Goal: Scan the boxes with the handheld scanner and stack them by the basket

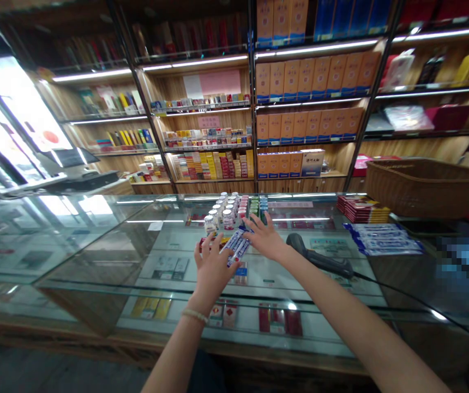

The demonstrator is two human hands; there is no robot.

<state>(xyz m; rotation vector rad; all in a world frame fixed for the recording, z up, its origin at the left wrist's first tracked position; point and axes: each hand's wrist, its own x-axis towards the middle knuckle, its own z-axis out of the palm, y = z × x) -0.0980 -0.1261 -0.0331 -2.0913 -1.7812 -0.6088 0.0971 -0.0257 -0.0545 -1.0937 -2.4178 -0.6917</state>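
Note:
Both my hands reach over a glass display counter (95,240). My left hand (212,267) has its fingers curled around several thin blue-and-white packs (236,245) lying on the glass. My right hand (265,234) lies over the far end of the same packs, fingers spread and pressing down. Just beyond them stand rows of small white bottles (222,210) and stacks of green and red packs (254,206).
A black barcode scanner (320,256) with its cable lies right of my right hand. Blue-and-white cartons (382,240) and red packs (361,210) sit further right, beside a wicker basket (426,185). Shelves of boxes (308,76) fill the back wall. A till stands at left.

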